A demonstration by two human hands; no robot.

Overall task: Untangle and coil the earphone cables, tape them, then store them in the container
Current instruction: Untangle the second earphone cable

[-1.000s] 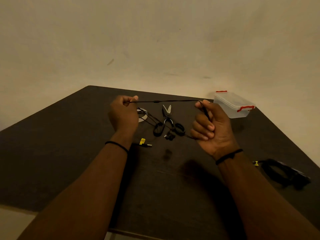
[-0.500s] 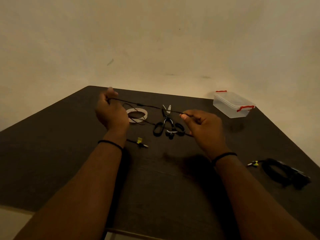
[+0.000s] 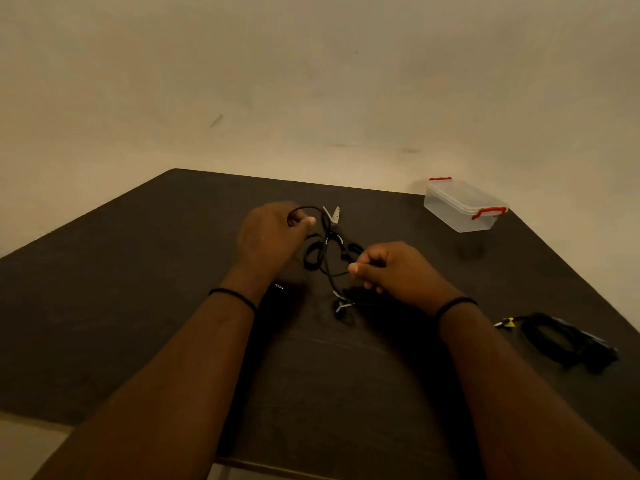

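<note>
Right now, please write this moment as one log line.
left hand: holds earphone cable | right hand: pinches cable | container: shut

Clear glossy plastic container (image 3: 460,211), matt table (image 3: 138,271)

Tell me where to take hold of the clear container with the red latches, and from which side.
Grip the container across its two long side walls, just under the lid rim, coming from above and from its near, table-centre side. It stands upright with the lid on, and the red latches sit at the short ends, so the long sides are bare. Neither hand is near it.
</note>
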